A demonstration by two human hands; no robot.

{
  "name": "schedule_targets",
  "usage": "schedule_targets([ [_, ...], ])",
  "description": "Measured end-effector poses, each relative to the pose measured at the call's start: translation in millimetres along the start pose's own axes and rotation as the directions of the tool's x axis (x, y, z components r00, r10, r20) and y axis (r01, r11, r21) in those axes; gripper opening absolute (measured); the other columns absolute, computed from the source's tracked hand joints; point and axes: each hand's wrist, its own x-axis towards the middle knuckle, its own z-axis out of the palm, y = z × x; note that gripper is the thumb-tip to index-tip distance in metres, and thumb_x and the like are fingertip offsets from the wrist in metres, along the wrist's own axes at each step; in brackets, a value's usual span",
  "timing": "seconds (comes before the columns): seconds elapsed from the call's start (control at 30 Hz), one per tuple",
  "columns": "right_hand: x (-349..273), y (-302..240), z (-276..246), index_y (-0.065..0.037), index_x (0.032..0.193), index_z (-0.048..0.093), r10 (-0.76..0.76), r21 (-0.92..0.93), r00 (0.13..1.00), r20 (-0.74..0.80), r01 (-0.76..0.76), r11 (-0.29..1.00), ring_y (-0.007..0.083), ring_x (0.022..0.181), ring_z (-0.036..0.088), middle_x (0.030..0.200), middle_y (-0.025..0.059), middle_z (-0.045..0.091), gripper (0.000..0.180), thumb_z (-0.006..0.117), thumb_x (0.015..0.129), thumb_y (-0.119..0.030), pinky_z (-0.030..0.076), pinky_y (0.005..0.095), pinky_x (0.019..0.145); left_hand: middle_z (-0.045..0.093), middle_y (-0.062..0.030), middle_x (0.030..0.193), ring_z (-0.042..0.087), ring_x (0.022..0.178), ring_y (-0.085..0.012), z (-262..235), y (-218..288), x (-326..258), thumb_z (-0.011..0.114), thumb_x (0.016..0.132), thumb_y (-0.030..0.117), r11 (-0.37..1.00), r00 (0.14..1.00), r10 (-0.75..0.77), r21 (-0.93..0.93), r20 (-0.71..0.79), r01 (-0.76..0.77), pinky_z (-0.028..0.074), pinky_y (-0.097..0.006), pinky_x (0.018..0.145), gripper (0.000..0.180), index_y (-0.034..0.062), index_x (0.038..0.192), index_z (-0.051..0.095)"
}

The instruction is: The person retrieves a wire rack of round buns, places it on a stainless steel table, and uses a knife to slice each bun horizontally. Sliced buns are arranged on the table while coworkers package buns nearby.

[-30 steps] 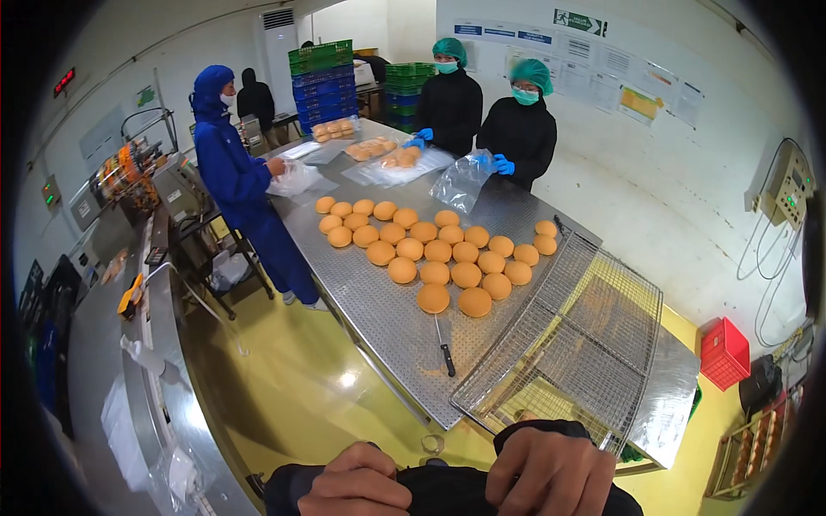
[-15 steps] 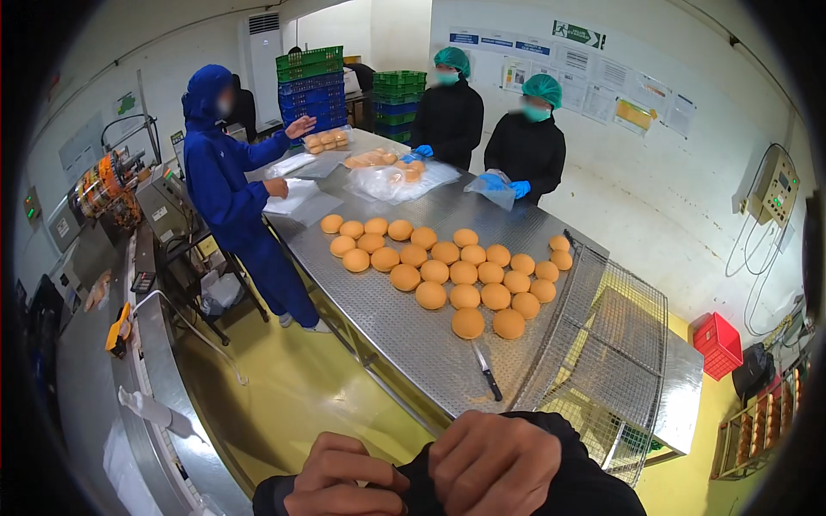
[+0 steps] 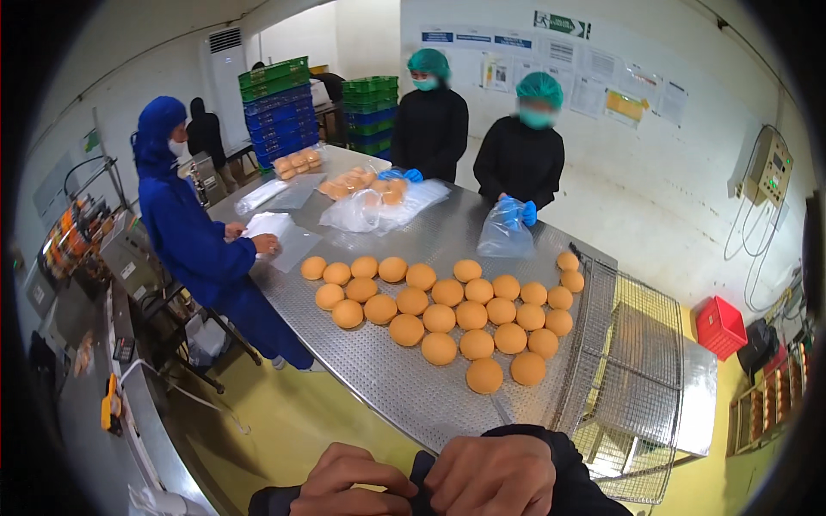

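Observation:
My left hand (image 3: pixel 353 483) and my right hand (image 3: pixel 495 475) are side by side at the lower edge, bare, with fingers curled closed. A bit of dark material (image 3: pixel 422 469) shows between them; what they pinch is hidden. Beyond my hands, round golden buns (image 3: pixel 471 316) lie in loose rows on a perforated steel table (image 3: pixel 379 378). Past the nearest buns a knife blade (image 3: pixel 502 408) shows, its handle covered by my right arm.
Wire racks (image 3: pixel 632 378) lie at the table's right end. A person in blue (image 3: pixel 189 224) handles white sheets at left; two people in black (image 3: pixel 430 120) with blue gloves hold plastic bags (image 3: pixel 505 232) across the table. Stacked crates (image 3: pixel 280 112) stand behind; a red crate (image 3: pixel 721 327) is at right.
My view has shifted, and the table and buns appear lower and nearer. The person in blue has lowered a raised arm to the sheets. My hands have come closer together.

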Motion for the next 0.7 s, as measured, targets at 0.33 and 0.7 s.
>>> schedule_targets([
  [0.33, 17, 6, -76, -0.003, 0.077, 0.067, 0.093, 0.183, 0.995, 0.047, -0.100, 0.978, 0.0200, 0.042, 0.052, 0.056, 0.0041, 0.056, 0.019, 0.064, 0.088, -0.017, 0.035, 0.0332, 0.040, 0.064, -0.0109, 0.072, 0.064, 0.072, -0.0297, -7, -90, 55, 0.070, 0.074, 0.006, 0.975, 0.996, 0.084, -0.211, 0.040, -0.073, 0.046, -0.039, 0.063, 0.016, 0.0018, 0.080, 0.056],
  [0.7, 44, 31, -101, -0.006, 0.074, 0.065, -0.059, -0.360, 0.938, -0.341, -0.072, 0.930, 0.0122, 0.043, 0.045, 0.052, 0.0025, 0.048, 0.029, 0.053, 0.099, -0.014, 0.030, 0.0263, 0.044, 0.070, 0.0009, 0.078, 0.064, 0.072, -0.0183, -56, -194, 84, 0.060, 0.087, 0.019, 0.901, 0.934, 0.201, -0.317, -0.296, -0.295, 0.034, -0.034, 0.068, 0.017, 0.0143, 0.071, 0.062],
])
